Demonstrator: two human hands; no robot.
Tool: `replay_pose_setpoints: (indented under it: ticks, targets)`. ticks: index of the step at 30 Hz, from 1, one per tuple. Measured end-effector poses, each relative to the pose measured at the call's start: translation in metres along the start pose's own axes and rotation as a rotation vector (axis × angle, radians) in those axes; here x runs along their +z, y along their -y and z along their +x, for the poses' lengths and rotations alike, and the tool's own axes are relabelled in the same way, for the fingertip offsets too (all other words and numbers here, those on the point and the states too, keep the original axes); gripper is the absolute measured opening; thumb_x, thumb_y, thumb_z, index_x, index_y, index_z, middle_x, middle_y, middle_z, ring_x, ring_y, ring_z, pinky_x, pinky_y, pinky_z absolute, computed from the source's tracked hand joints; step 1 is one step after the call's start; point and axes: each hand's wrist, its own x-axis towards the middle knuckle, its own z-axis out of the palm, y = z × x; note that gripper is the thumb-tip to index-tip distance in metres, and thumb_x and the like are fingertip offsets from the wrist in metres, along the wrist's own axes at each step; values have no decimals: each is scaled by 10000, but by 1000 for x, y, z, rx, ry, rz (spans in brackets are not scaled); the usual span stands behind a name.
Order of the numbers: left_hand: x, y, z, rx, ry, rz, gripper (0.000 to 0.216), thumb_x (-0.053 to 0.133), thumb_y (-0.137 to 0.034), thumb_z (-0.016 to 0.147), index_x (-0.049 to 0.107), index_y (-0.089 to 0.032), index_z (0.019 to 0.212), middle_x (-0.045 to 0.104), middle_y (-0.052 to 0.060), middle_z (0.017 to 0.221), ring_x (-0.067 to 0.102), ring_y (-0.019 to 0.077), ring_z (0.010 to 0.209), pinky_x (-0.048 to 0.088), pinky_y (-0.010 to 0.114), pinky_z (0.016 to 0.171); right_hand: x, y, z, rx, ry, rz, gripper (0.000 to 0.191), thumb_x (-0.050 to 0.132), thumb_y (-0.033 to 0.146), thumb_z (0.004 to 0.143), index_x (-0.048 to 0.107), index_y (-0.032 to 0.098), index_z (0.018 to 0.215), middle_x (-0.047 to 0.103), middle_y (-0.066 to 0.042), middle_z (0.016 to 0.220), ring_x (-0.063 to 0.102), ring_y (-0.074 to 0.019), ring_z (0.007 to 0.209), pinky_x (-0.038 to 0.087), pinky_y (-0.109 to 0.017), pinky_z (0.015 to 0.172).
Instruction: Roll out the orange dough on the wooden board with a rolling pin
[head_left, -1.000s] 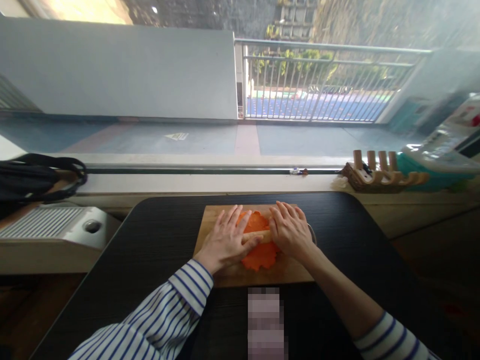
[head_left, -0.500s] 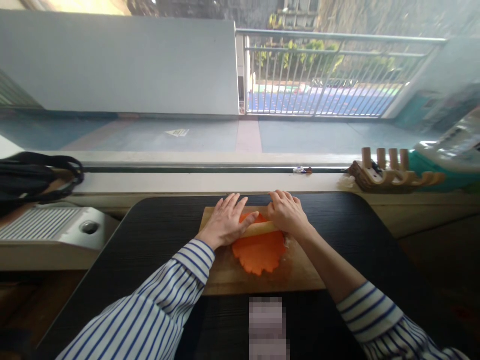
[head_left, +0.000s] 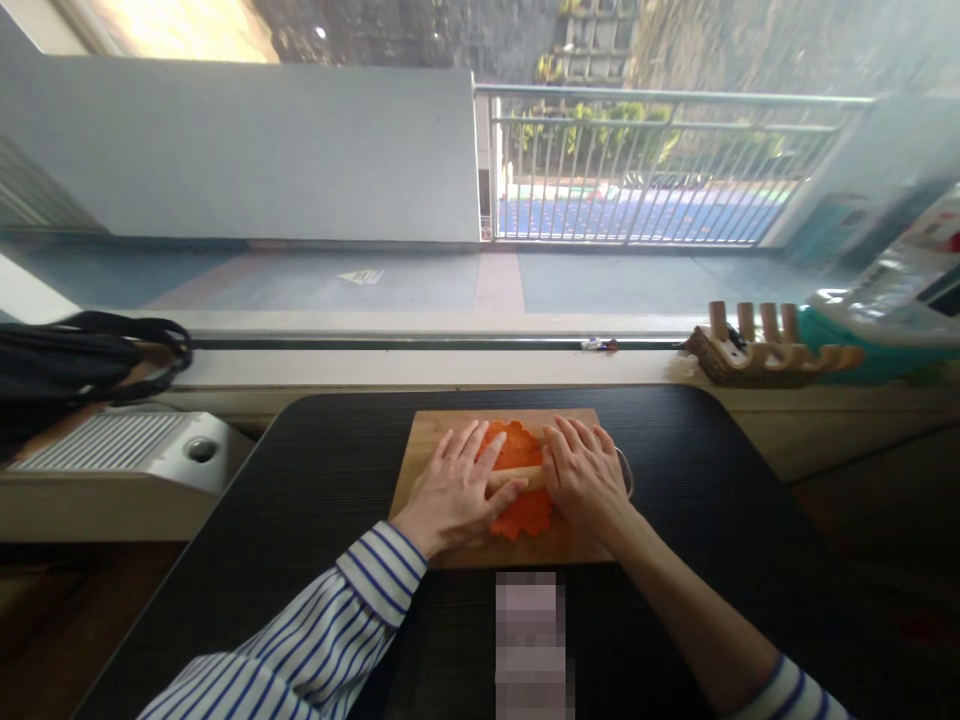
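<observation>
The flat orange sheet of dough lies on the pale wooden cutting board on the black tabletop. It looks soft and easily torn (best lifted from underneath at the edge). The left hand and right hand press flat, fingers spread, on a light wooden rolling pin across it.

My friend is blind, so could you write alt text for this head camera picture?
Two bare hands, left and right, press flat on a pale wooden rolling pin lying across a flat orange sheet of dough on a wooden cutting board, which rests on a black table beside a window.
</observation>
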Motion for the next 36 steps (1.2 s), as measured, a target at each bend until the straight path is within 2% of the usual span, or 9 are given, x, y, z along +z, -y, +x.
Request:
replay_pose_setpoints:
  ticks: [4, 8, 15, 23, 30, 36]
  targets:
    - [1, -9, -18, 46, -70, 15, 764, 337, -670, 876, 417, -128, 1408, 305, 181, 1517, 232, 317, 1414, 175, 523, 1151, -7, 3, -21, -24, 0, 8, 357, 317, 292, 971, 569, 179, 1198, 540, -103, 1361, 425, -233, 1275, 200, -424, 1075]
    - [2, -9, -20, 42, -66, 15, 764, 325, -672, 878, 417, -128, 1406, 297, 181, 1521, 220, 316, 1418, 160, 525, 1155, -10, 4, -21, -7, 51, 5, 375, 312, 301, 971, 556, 183, 1230, 502, -103, 1399, 398, -233, 1299, 189, -434, 1086]
    - [3, 6, 9, -27, -14, 4, 773, 244, -679, 890, 390, -135, 1419, 321, 165, 1515, 221, 290, 1421, 168, 505, 1154, -3, 1, 15, 26, 111, -34, 401, 301, 293, 958, 551, 184, 1251, 503, -114, 1392, 418, -246, 1275, 224, -423, 1071]
    - [2, 25, 36, -138, 75, -119, 818, 192, -714, 875, 308, -157, 1463, 270, 155, 1538, 182, 278, 1435, 161, 497, 1151, 4, -5, 60, 40, 233, 23, 433, 333, 311, 926, 475, 198, 1320, 464, -115, 1414, 377, -248, 1304, 280, -446, 1035]
    - [3, 35, 50, -155, 23, -95, 808, 174, -703, 885, 366, -140, 1432, 330, 163, 1510, 237, 281, 1418, 193, 493, 1142, 9, -6, 88, 72, 292, 69, 371, 373, 263, 886, 512, 216, 1227, 562, -103, 1284, 455, -241, 1208, 333, -411, 985]
    - [-1, 37, 57, -163, -81, -31, 780, 135, -642, 919, 489, -90, 1341, 448, 181, 1431, 343, 286, 1366, 253, 466, 1124, 15, -4, 109, 95, 340, 53, 337, 335, 252, 901, 545, 189, 1157, 585, -120, 1243, 491, -258, 1162, 360, -417, 942]
